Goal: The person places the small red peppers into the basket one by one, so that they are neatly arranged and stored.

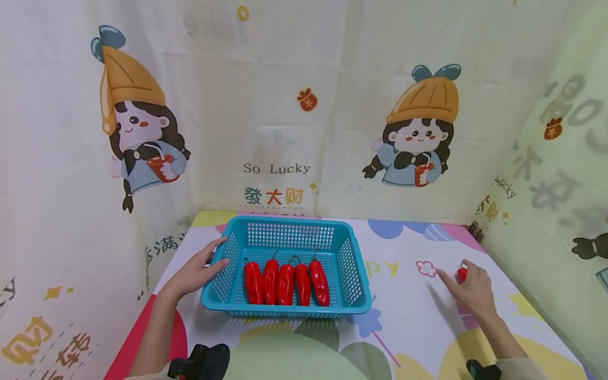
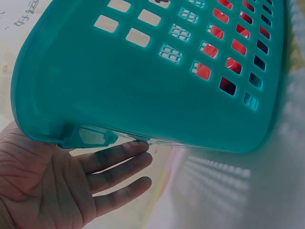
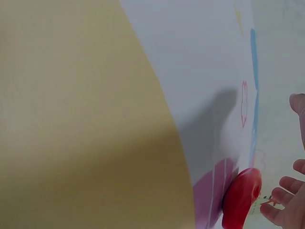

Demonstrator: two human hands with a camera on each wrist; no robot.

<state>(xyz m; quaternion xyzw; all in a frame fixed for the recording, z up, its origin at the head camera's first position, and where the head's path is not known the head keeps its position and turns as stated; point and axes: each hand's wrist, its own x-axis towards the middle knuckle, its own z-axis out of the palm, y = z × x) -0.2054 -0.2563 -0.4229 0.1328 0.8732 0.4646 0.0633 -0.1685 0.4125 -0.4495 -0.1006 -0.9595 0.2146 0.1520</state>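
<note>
A blue-green plastic basket [image 1: 353, 274] with a perforated wall stands on the table, and several glossy red chili peppers [image 1: 285, 285] lie side by side in it. My left hand [image 1: 199, 270] holds its left rim, the thumb over the edge. In the left wrist view, the fingers [image 2: 121, 174] lie outside below the rim, and the thumb is hidden. Over at the right, my right hand [image 1: 470, 290] hovers with spread fingers above another red chili pepper [image 3: 240, 198], which lies on the table. Part of this pepper is hidden behind the hand in the head view.
A colourful patterned cloth [image 1: 408, 316] covers the table. Pale printed fabric [image 1: 285, 142] hangs behind it, and more rises along the right side [image 1: 546, 211]. The basket sits left of the table's middle.
</note>
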